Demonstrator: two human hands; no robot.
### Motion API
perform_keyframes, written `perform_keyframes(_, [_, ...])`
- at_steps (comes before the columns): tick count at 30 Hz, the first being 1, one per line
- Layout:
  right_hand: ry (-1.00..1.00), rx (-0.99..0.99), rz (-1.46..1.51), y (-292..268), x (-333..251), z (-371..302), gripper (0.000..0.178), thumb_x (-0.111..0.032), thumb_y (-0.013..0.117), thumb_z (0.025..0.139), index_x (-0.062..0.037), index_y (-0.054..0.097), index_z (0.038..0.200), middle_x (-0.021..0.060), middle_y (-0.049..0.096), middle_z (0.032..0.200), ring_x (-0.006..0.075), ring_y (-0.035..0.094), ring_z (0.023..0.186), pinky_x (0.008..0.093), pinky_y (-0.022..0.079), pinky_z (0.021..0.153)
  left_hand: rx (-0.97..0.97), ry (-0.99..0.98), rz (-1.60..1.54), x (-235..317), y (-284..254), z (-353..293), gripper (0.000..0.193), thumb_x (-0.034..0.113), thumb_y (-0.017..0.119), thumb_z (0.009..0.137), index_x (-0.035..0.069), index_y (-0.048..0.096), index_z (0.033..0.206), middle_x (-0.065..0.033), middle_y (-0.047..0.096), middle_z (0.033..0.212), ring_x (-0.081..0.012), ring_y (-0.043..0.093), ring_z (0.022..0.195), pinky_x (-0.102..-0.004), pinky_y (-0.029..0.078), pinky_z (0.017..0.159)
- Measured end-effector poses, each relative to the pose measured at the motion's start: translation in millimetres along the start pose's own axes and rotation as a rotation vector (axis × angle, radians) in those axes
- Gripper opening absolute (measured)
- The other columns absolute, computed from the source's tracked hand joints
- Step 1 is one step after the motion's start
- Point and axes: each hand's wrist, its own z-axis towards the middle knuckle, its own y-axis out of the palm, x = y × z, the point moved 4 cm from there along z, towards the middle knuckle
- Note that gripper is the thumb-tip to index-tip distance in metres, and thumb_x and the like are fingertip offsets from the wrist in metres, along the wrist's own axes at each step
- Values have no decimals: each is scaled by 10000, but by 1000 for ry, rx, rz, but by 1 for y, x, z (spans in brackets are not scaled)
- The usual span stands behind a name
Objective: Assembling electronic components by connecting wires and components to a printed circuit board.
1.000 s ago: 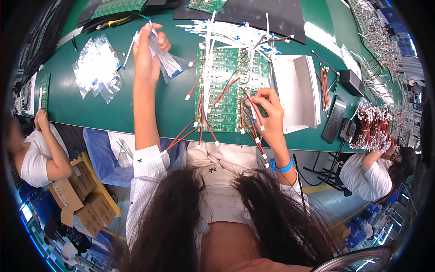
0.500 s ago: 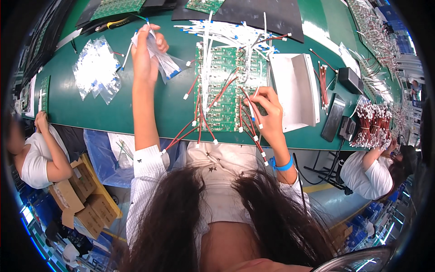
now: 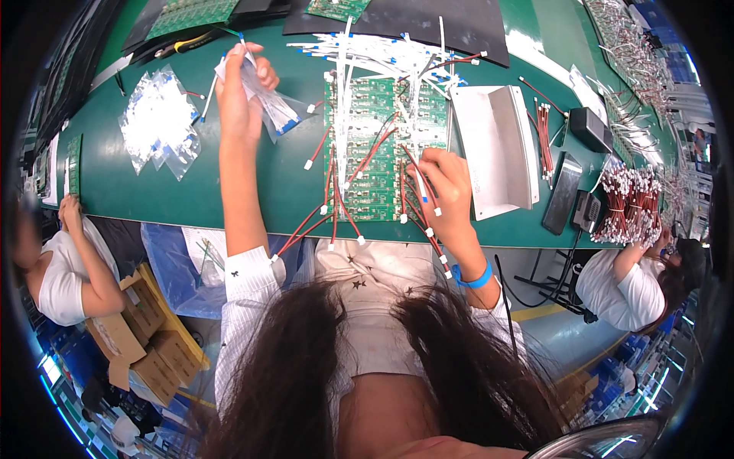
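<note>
My left hand point(image 3: 241, 96) is closed around a clear plastic bag point(image 3: 269, 103) of white flat cables with blue ends, raised over the table. In front of me lies a green circuit board panel point(image 3: 367, 183) with white flat cables and red-and-black wires with white connectors across it. At the panel's right edge, my right hand point(image 3: 447, 187) is closed, thumb and fingers pinched on a white flat cable point(image 3: 423, 188) whose blue end points toward me. Red-and-black wires point(image 3: 414, 210) run beside and below those fingertips. The fingers partly cover the cable.
Left of my left hand lies another bag of cables point(image 3: 159, 118). Loose white cables point(image 3: 375, 50) are heaped behind the panel. A white tray point(image 3: 495, 153), a black phone-like slab point(image 3: 563, 191) and bundled red wires point(image 3: 628, 203) lie to the right. Co-workers sit at both sides.
My right hand has shifted slightly, and the white strip above its fingers no longer shows. The left hand keeps its hold on the bag. The whole view has moved a little.
</note>
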Motion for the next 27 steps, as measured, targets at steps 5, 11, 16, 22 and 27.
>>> perform_keyframes(5, [-20, 41, 11, 6, -3, -4, 166, 13, 659, 657, 4, 593, 809, 75, 569, 861, 236, 556, 783, 341, 400, 713, -3, 13, 8, 6, -3, -2, 245, 264, 448, 922, 25, 501, 934, -19, 392, 626, -106, 348, 576, -255, 305, 545])
perform_keyframes(11, [108, 19, 28, -3, 9, -9, 205, 20, 660, 674, 14, 600, 870, 91, 570, 878, 256, 555, 805, 346, 433, 683, -76, -4, -44, -6, 5, 5, 253, 271, 465, 917, 22, 510, 930, -18, 411, 609, -106, 365, 561, -252, 306, 533])
perform_keyframes(16, [104, 13, 128, -33, -2, -15, 335, -11, 657, 713, -6, 578, 1039, 147, 577, 944, 283, 571, 835, 335, 456, 714, -62, 14, -25, 4, -17, 1, 249, 280, 472, 913, 36, 514, 941, -5, 415, 613, -95, 358, 558, -245, 294, 526])
perform_keyframes(22, [641, 414, -753, -159, 77, -60, 306, -181, 571, 839, -5, 548, 1088, 140, 594, 943, 282, 579, 892, 354, 456, 785, -68, -40, -18, -7, 20, 9, 242, 274, 468, 919, 35, 507, 917, -22, 411, 614, -100, 365, 573, -243, 295, 543])
perform_keyframes(27, [1017, 146, -905, -164, 126, -100, 634, -390, 689, 718, 57, 482, 1117, 199, 584, 999, 301, 578, 949, 387, 441, 825, -39, -16, 0, 2, -1, 3, 236, 272, 460, 923, 40, 504, 921, -21, 413, 618, -100, 364, 572, -242, 296, 545])
